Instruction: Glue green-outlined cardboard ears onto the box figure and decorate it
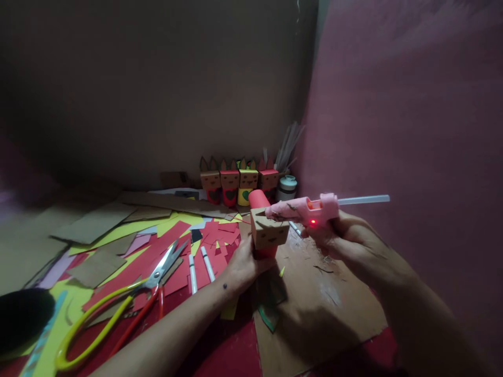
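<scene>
My left hand point(245, 267) is closed around the red lower part of a small cardboard figure point(269, 229), whose box head has a drawn face. In my right hand point(346, 235) is a pink hot glue gun point(302, 208) with a lit red light and a clear glue stick point(365, 199) out of its back. The gun's nozzle sits at the top of the box head; whether it touches cannot be made out. Just behind the figure is a red paper roll point(258, 198). A green-edged scrap point(269, 317) lies below my left hand.
Several finished-looking box-headed figures point(229, 180) with pointed ears stand along the wall, beside a pale jar point(288, 184). Large scissors point(157, 275) lie open at left on red and yellow paper scraps. White markers point(207, 264) lie near my left forearm. A cardboard sheet point(330, 298) lies under my hands.
</scene>
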{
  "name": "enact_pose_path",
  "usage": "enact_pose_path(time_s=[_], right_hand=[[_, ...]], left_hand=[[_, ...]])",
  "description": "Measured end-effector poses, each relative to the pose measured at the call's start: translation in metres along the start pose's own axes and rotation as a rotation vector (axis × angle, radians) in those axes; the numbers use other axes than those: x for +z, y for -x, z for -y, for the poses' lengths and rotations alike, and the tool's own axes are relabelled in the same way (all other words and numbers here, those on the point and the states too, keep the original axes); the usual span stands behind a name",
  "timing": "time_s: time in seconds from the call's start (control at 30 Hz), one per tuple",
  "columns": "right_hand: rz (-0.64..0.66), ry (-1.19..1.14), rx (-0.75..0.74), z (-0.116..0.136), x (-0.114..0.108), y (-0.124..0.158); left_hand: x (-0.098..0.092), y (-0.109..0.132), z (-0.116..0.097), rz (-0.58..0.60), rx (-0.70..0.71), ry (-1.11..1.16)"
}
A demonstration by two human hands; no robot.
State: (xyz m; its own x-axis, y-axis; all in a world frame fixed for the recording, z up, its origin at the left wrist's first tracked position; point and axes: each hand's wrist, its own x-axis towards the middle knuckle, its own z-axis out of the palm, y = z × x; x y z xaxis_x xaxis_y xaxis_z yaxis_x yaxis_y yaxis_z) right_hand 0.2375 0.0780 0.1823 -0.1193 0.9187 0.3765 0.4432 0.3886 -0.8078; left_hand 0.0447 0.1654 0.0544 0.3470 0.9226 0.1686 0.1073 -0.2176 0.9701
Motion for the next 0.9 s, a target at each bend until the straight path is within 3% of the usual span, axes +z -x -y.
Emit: enact_pose_path(time_s=[0.53,0.9], right_hand=[[0.006,0.073,-0.027,0.0042,0.0032,-0.0027],[-0.009,0.129,0.038,0.0016,0.0037,-0.001]], left_hand=[[0.0014,0.0015,0.0028,0.006,-0.01,-0.038],[0.0005,0.0012,-0.0008,0.012,-0.02,-0.056]])
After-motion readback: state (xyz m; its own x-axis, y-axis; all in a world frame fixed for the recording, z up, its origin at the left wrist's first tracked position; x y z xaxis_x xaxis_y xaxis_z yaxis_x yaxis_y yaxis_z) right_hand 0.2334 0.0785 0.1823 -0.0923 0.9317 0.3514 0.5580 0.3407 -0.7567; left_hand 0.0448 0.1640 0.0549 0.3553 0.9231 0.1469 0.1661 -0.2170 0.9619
